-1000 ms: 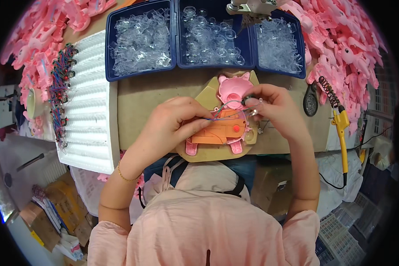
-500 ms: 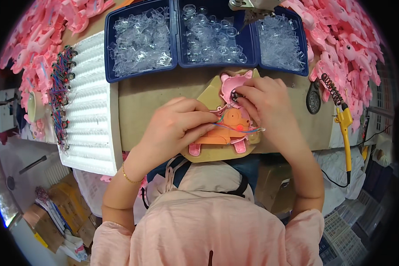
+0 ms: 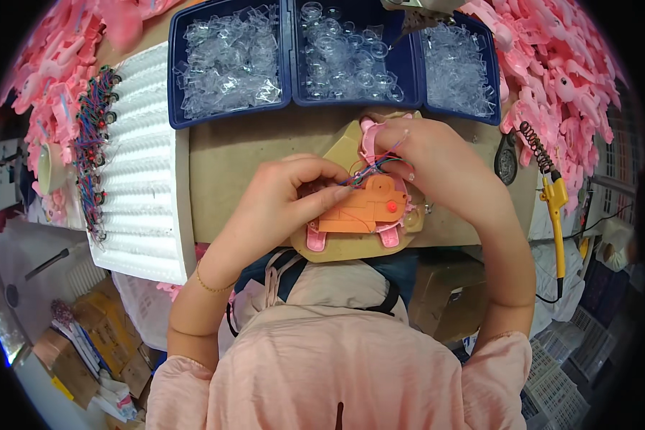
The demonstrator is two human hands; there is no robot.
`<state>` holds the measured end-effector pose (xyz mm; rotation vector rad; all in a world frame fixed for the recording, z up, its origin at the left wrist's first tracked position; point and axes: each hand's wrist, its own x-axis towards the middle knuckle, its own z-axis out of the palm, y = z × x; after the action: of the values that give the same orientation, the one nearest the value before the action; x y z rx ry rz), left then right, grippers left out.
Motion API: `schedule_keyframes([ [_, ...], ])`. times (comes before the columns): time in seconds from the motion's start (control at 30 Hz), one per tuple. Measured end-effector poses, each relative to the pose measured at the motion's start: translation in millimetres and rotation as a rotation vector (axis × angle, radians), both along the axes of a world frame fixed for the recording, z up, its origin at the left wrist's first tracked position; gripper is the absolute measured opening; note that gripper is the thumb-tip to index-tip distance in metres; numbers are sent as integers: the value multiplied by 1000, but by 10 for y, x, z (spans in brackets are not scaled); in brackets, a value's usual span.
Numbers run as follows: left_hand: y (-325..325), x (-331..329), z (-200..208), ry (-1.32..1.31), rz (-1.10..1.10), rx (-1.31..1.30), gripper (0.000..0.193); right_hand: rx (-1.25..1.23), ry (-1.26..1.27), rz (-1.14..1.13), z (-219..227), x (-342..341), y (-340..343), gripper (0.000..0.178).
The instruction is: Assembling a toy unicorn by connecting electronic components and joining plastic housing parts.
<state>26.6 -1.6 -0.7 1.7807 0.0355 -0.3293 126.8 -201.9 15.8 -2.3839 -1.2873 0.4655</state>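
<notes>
Counting 2 bare hands over 1 pink toy shell (image 3: 390,237). Inside that shell, 1 orange box part (image 3: 358,213) with 1 red button (image 3: 392,207). Under it, 1 tan holder (image 3: 347,251), resting on the bench (image 3: 258,147). Along the far side, 3 dark blue bins (image 3: 358,104) in a row, full of small clear bits (image 3: 233,61), too many to count. To the left, 1 white foam tray (image 3: 140,165) with 1 long bunch of wired parts (image 3: 93,154) at its left edge. To the right, 1 yellow tool (image 3: 555,222) with 1 dark spring (image 3: 532,137) by its top, and 1 black oval thing (image 3: 506,159) nearby. Also 2 big piles of pink pieces (image 3: 552,79), 1 on each side. Toy shell lying between the hands, feet toward the person, head end away. Pinching thin wires (image 3: 369,172) between thumb and fingers of the left hand (image 3: 288,195), by the orange part's upper left corner. Covering most of the head end with the right hand (image 3: 448,168), fingertips hidden; cannot tell whether gripping anything.
</notes>
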Motion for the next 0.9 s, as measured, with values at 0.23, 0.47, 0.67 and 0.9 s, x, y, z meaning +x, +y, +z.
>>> schedule_keyframes([
  [0.23, 15, 4, 11, 6, -33, 3, 20, 56, 193, -106, -25, -49, -48, 20],
  [0.47, -2, 5, 127, 113, -15, 45, 23, 167, 328, -703, 287, -645, -320, 12],
  [0.67, -23, 3, 33, 187, 56, -59, 22, 428, -65, -60, 32, -1005, -45, 21],
  [0.9, -242, -478, -161, -828, -64, 683, 30, 523, -61, -98, -213, -918, -268, 24],
])
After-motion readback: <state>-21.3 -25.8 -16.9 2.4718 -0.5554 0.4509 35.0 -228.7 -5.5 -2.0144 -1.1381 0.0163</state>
